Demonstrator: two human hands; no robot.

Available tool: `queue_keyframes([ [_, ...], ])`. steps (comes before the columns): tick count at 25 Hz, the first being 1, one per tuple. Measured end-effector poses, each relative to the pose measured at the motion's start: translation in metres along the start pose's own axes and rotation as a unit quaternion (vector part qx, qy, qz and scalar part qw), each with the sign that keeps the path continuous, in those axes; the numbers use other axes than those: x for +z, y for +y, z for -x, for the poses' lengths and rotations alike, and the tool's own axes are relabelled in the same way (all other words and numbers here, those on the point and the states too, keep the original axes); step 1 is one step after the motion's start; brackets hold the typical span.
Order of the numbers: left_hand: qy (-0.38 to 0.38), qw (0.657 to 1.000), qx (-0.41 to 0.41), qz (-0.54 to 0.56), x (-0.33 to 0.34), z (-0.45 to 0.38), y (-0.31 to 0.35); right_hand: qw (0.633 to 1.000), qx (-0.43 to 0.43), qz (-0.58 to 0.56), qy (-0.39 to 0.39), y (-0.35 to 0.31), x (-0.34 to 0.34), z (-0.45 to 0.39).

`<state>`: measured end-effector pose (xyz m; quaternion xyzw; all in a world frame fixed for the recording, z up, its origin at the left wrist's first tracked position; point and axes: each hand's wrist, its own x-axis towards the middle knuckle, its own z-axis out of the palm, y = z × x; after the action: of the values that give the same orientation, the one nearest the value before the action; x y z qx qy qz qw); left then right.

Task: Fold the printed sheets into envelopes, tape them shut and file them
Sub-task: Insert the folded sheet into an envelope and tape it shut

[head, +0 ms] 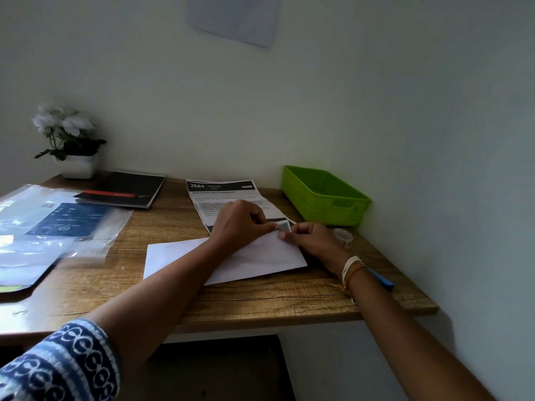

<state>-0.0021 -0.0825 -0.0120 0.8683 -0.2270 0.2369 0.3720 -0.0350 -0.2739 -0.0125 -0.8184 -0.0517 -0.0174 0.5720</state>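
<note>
Hands (278, 230) together over white envelope's (254, 260) far corner, fingertips pinched on small stamp-like piece (283, 226) (printed sheet (225, 195) behind).

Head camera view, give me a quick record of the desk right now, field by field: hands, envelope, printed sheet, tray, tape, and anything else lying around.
left hand: fingertips pinching a small stamp at the white envelope's far corner
right hand: fingertips meeting the same stamp
printed sheet: flat behind the envelope, headed 2684
green tray: back right corner, looks empty
tape roll: beside the right hand, in front of the tray
blue pen: near the right wrist
black notebook: back left
potted plant: far left corner
</note>
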Motion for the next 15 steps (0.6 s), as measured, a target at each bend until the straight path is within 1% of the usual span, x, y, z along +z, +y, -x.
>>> queue_keyframes([
  [3,-0.044,0.999,-0.005,0.011,-0.004,0.001,0.002,1.0,0.002,-0.028,-0.002,0.001,0.0,-0.001],
  [6,-0.131,0.99,0.006,-0.046,-0.017,-0.002,0.003,0.995,0.008,-0.085,0.053,0.001,-0.002,-0.001],
  [9,-0.192,0.98,-0.034,-0.036,-0.037,-0.006,0.003,0.984,0.015,-0.144,0.108,-0.002,-0.001,0.001],
  [11,-0.181,0.98,-0.085,0.007,-0.042,-0.006,0.002,0.974,0.019,-0.195,0.114,-0.006,0.0,0.002],
  [12,-0.158,0.981,-0.111,0.036,-0.042,-0.006,0.002,0.967,0.029,-0.23,0.102,-0.009,0.001,0.004],
  [14,-0.084,0.98,-0.162,0.083,-0.038,-0.005,0.004,0.954,0.056,-0.29,0.059,-0.016,0.007,0.011],
  [15,-0.043,0.976,-0.187,0.1,-0.036,-0.005,0.006,0.951,0.064,-0.301,0.038,-0.019,0.011,0.015],
])
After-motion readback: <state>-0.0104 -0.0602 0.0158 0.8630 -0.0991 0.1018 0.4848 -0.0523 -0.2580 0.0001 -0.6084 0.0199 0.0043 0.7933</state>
